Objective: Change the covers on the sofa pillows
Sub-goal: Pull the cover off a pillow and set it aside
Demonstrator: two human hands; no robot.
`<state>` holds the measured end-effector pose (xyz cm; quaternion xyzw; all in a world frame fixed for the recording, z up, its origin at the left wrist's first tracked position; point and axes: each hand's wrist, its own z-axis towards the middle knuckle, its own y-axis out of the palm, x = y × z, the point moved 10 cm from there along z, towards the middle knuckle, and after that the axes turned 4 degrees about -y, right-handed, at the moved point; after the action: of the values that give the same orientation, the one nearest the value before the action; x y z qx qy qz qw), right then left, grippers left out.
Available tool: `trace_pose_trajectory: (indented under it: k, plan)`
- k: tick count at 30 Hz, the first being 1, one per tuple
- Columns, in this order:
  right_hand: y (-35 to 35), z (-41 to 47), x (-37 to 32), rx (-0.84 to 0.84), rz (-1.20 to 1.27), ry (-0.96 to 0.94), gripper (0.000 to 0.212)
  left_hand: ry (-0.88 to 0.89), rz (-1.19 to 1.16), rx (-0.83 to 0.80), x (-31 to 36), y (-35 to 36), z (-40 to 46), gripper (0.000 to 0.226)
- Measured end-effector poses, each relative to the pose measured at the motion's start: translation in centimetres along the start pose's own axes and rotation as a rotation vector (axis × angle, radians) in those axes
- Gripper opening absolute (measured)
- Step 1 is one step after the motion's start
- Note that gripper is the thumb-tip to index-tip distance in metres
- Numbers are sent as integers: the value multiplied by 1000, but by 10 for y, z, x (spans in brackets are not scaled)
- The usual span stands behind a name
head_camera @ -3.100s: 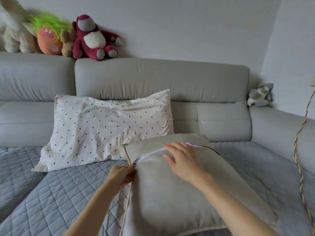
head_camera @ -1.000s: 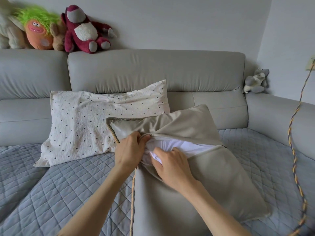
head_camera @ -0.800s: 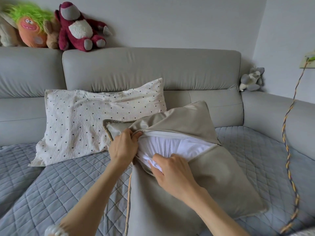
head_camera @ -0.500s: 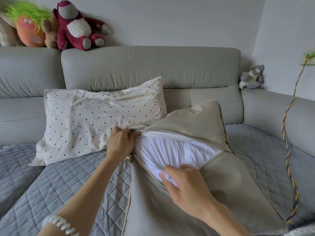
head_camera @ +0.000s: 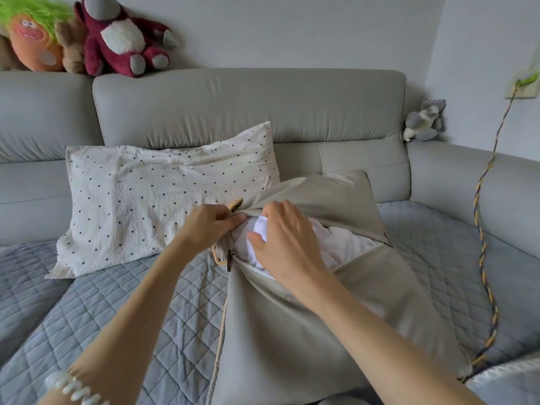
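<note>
A beige zippered cover (head_camera: 292, 331) lies on the sofa seat in front of me, its zip open along the top. A white inner pillow (head_camera: 347, 244) bulges out of the opening. My left hand (head_camera: 209, 226) grips the cover's upper left corner and holds the opening apart. My right hand (head_camera: 287, 244) pinches a fold of the white pillow's corner just inside the opening. The zip pull (head_camera: 229, 261) hangs below my left hand. A polka-dot pillow (head_camera: 152, 200) leans against the backrest to the left.
The grey sofa (head_camera: 248, 106) wraps round to the right; a quilted blue-grey mat (head_camera: 102, 311) covers the seat. Plush toys (head_camera: 117, 39) sit on the backrest at top left, a small grey plush (head_camera: 425, 119) in the corner. A braided cable (head_camera: 482, 244) hangs from a wall socket on the right.
The cover's zip went from nearly closed to wide open. My right hand moved up from the lower edge of the opening to the white pillow's corner and now pinches it. My left hand keeps its hold.
</note>
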<state>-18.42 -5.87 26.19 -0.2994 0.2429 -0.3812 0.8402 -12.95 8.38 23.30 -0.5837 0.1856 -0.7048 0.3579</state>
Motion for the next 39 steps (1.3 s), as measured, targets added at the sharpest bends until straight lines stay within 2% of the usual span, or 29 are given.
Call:
trace_pose_trajectory:
  k: [3, 5, 7, 10, 14, 16, 19, 20, 22, 24, 26, 28, 31, 33, 36, 39]
  plan:
    - [11, 2, -8, 37, -55, 0, 42, -143, -243, -101, -23, 5, -3, 36]
    - [18, 2, -16, 7, 3, -71, 45, -205, -288, -119, -33, 6, -5, 35]
    - [34, -1, -13, -69, 69, -51, 51, -245, -349, -144, -41, 10, -7, 33]
    - [48, -7, -17, -101, -95, -85, 64, -281, -428, -169, -54, 19, -13, 30]
    - [60, -7, -18, -201, -304, -131, 59, -287, -464, -169, -61, 20, -20, 30]
    - [70, -12, -19, -311, -287, -212, 42, -269, -435, -125, -59, 17, -20, 30]
    - [72, -20, -23, -365, -174, -234, 20, -190, -159, 60, -48, 6, -18, 38]
    - [66, -20, -24, -365, -145, -231, 18, -169, -79, 121, -43, 2, -19, 42]
    - [57, -23, -22, -383, -30, -192, 30, -119, -30, 185, -36, 0, -17, 45]
    - [41, -30, -14, -347, 39, -149, 37, -109, -53, 205, -39, 0, -15, 36]
    - [17, -39, -6, -194, 80, -161, 39, -170, -208, 158, -51, 9, -15, 25]
    - [0, -49, 8, -89, 155, -116, 40, -250, -351, 74, -59, 21, -12, 29]
    - [-16, -58, 21, -45, 418, -60, 42, -285, -331, 24, -63, 26, -2, 28]
    - [-31, -60, 21, 1, 488, -52, 40, -318, -347, 16, -68, 26, 1, 26]
    - [-42, -49, 28, 0, 468, -64, 42, -237, -210, 79, -61, 18, 3, 41]
    - [-36, 4, 57, -86, 241, -11, 47, -106, -33, 246, -30, -2, -5, 44]
